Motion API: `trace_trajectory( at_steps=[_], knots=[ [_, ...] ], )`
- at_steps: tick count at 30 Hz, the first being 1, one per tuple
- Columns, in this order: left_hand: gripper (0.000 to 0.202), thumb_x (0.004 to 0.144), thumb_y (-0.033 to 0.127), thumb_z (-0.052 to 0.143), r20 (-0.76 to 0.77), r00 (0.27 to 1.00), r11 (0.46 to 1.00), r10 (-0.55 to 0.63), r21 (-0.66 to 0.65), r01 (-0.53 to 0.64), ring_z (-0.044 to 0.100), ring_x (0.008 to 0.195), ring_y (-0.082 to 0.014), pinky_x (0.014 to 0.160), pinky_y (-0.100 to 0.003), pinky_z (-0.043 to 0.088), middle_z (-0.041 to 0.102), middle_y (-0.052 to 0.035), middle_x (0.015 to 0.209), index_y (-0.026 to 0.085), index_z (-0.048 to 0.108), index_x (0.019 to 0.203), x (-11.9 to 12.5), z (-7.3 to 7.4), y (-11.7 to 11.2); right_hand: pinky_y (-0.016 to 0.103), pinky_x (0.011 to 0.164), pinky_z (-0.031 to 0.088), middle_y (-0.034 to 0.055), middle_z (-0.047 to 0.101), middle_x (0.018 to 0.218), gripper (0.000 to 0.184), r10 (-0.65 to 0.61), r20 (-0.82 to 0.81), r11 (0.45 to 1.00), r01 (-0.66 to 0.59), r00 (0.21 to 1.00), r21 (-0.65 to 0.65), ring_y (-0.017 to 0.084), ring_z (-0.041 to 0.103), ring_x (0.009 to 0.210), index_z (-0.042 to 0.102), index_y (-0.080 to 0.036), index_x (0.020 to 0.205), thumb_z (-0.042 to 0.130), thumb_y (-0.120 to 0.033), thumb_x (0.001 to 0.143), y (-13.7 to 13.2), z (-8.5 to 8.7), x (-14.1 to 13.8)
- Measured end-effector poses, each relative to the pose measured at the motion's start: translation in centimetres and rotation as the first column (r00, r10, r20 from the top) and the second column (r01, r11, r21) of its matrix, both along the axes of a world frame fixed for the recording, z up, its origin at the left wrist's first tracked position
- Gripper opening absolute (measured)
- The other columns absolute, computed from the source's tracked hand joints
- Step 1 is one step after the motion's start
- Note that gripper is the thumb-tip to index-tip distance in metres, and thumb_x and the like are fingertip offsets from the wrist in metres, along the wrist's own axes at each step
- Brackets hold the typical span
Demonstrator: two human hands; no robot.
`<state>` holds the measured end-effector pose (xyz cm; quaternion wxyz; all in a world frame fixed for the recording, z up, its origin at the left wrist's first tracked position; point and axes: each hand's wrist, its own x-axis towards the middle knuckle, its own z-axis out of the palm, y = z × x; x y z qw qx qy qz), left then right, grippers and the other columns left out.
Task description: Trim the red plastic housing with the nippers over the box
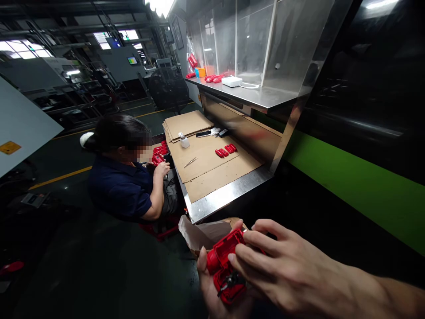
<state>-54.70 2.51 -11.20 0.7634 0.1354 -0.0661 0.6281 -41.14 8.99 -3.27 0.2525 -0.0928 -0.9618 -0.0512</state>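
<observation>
1. Holding a red plastic housing (226,266) low at the near edge of view, w/ both hands closed round it. My left hand (215,290) is cupping it from underneath, thumb up along its left side.
2. My right hand (282,270) is coming over from the right, fingers (247,254) curled across the top & right side of the part, pressing on it.
3. The housing is lying open-side up; a small dark metal piece (232,280) is sitting in its near end. Can't tell if that piece is fully seated.
4. Judging by the grip, I'm mid-way thru fitting or checking that insert, so prob. an assembly or inspection step.
5. Next move, as I read it, needs the left hand keeping the part steady while the right fingertips are working the insert; too much squeeze could tilt it.
6. Beyond my hands, a steel bench (229,197) covered w/ cardboard sheets (212,164) is standing in the middle; more red parts (226,151), tweezers (190,162) & a small white bottle (183,140) are lying on it, well apart from me.
7. A co-worker in a dark shirt (121,186) is sitting at the left of the bench, a hand (161,169) near other red pieces (160,153).
8. A crumpled bag in a box (202,235) is sitting just beyond my hands.
</observation>
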Motion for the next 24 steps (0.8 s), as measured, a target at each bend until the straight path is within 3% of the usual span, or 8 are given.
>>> trace_trajectory(
  at_steps=[5,10,14,17,20,24],
  knots=[
    [0.056,0.100,0.048,0.033,0.053,0.999,0.999,0.000,-0.034,0.002,0.060,0.120,-0.0097,0.103,-0.017,0.040,0.061,-0.0155,0.135,0.008,0.067,0.120,0.2,0.2,-0.3,0.037,0.095,0.037,-0.0008,0.068,0.099,0.017,0.009,0.011,1.000,-0.009,1.000,-0.010,0.016,0.055,0.095,0.066,-0.017,0.100,0.056,-0.029,0.096,0.2,0.0,-0.1],
    [0.053,0.097,0.045,0.043,0.221,0.974,0.974,-0.043,-0.210,0.090,0.066,0.109,-0.0123,0.099,-0.017,0.044,0.071,-0.0143,0.112,0.003,0.065,0.121,0.3,0.4,-1.0,0.037,0.100,0.035,-0.0024,0.067,0.103,0.019,0.050,0.047,0.997,-0.047,0.998,-0.063,0.016,0.054,0.099,0.065,-0.016,0.108,0.058,-0.028,0.096,0.3,-0.1,0.2],
    [0.054,0.093,0.041,0.054,0.294,0.956,0.902,-0.001,-0.413,0.128,0.068,0.091,-0.0099,0.090,-0.014,0.048,0.072,-0.0112,0.100,0.000,0.056,0.128,-0.2,-0.8,-1.8,0.035,0.101,0.036,-0.0029,0.067,0.104,0.014,0.064,0.073,0.995,-0.058,0.995,-0.078,0.015,0.054,0.099,0.064,-0.017,0.103,0.059,-0.027,0.096,0.2,0.0,0.4],
    [0.051,0.091,0.042,0.057,0.268,0.963,0.869,0.017,-0.481,0.118,0.068,0.096,-0.0102,0.093,-0.014,0.047,0.071,-0.0098,0.105,0.006,0.058,0.126,-0.4,-1.8,-2.3,0.035,0.100,0.036,-0.0030,0.067,0.104,0.011,0.058,0.066,0.997,-0.054,0.996,-0.060,0.015,0.055,0.099,0.063,-0.017,0.095,0.059,-0.027,0.096,0.0,0.2,0.5],
    [0.047,0.089,0.044,0.059,0.262,0.965,0.865,-0.014,-0.481,0.143,0.067,0.098,-0.0109,0.095,-0.016,0.047,0.072,-0.0089,0.104,0.007,0.063,0.119,-0.2,-1.5,-2.3,0.035,0.100,0.036,-0.0034,0.067,0.103,0.011,0.051,0.055,0.998,-0.049,0.997,-0.043,0.015,0.056,0.097,0.063,-0.017,0.093,0.057,-0.026,0.096,-0.1,0.4,0.5],
    [0.037,0.089,0.037,0.060,0.407,0.911,0.924,-0.070,-0.317,0.212,0.069,0.091,-0.0079,0.088,-0.010,0.048,0.072,-0.0093,0.098,0.006,0.067,0.107,0.5,0.5,-1.8,0.034,0.100,0.037,-0.0032,0.068,0.102,0.014,0.047,0.045,0.998,-0.045,0.998,-0.041,0.014,0.056,0.094,0.063,-0.017,0.092,0.053,-0.025,0.098,0.0,0.7,0.7]
  ],
)
